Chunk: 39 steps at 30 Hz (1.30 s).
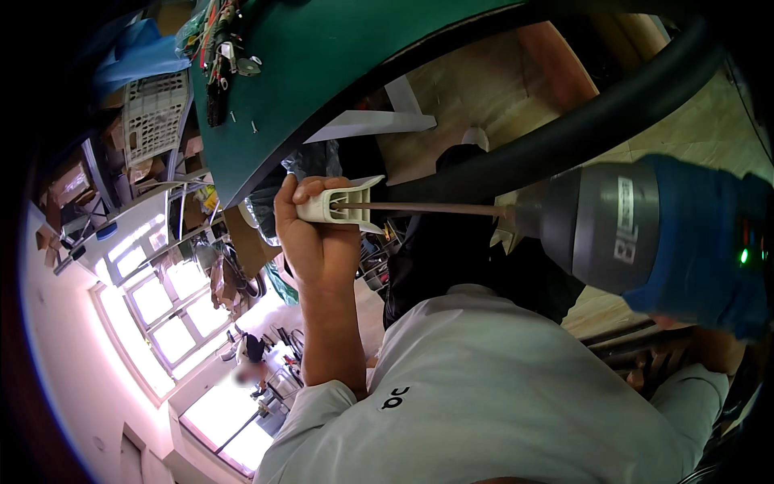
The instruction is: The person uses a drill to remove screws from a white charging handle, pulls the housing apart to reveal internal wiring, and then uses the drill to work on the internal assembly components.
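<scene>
My left hand (317, 232) is closed around a small white plastic fitting (352, 196) with a flared edge, its open side turned to the right. Running into that opening is the long thin bit (435, 208) of a blue and grey power drill (625, 230), which lies level on the right with a small green light lit. Whether the tip meets a screw inside the fitting is hidden. My right hand (666, 321) is at the drill's underside, mostly covered by its body, and holds it. Just behind the bit, a thick black curved tube (556, 137) sweeps to the upper right.
A green table (322, 48) with a curved edge lies ahead, carrying a bundle of wires (216, 56) and two small screws (254, 127). At left are a white plastic crate (156, 117) and cluttered shelves. Another person (251, 359) is far off near bright windows.
</scene>
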Tool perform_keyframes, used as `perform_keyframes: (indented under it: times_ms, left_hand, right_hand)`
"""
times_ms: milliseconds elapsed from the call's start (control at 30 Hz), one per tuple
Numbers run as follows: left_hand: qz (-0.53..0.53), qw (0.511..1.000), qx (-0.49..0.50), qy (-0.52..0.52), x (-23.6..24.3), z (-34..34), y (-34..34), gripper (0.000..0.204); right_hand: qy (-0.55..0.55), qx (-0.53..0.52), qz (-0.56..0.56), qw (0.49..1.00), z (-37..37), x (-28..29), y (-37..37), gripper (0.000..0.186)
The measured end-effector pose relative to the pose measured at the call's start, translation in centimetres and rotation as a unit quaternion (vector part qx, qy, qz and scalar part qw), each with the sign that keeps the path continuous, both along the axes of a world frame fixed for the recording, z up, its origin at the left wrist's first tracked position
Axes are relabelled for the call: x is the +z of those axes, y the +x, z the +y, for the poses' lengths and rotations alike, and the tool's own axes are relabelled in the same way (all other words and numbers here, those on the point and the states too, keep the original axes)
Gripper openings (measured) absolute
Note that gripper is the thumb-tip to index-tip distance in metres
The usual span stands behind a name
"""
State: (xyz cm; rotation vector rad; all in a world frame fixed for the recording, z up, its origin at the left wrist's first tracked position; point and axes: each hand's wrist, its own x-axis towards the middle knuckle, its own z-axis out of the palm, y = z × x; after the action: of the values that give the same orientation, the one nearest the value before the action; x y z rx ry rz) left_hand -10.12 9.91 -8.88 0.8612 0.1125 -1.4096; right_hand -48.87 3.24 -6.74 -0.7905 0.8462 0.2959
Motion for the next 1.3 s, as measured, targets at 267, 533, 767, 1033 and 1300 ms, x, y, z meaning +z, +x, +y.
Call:
perform_keyframes:
  times_ms: [267, 533, 767, 1033, 1300]
  left_hand:
    - [-0.016, 1.000, 0.007, 0.006, 0.3, -0.1, -0.3, 0.027]
    - [-0.037, 0.999, 0.032, 0.003, -0.2, 0.4, 0.0, 0.030]
    - [-0.043, 0.999, 0.033, 0.001, 0.8, 0.0, -0.9, 0.030]
    - [-0.043, 0.999, 0.025, 0.011, 0.6, -0.2, -1.3, 0.029]
    - [-0.045, 0.999, 0.006, 0.010, -0.5, 0.1, -0.1, 0.028]
  right_hand:
    - [-0.048, 0.016, -0.001, 0.999, 0.7, 1.2, 0.8, 0.054]
    - [-0.046, 0.021, 0.001, 0.999, 1.3, 1.9, 1.5, 0.056]
    - [-0.040, 0.023, 0.002, 0.999, 1.6, 1.9, 1.5, 0.058]
    - [-0.039, 0.021, -0.003, 0.999, 1.6, 1.5, 1.1, 0.061]
    - [-0.048, 0.011, -0.011, 0.999, 1.9, 1.1, 0.8, 0.064]
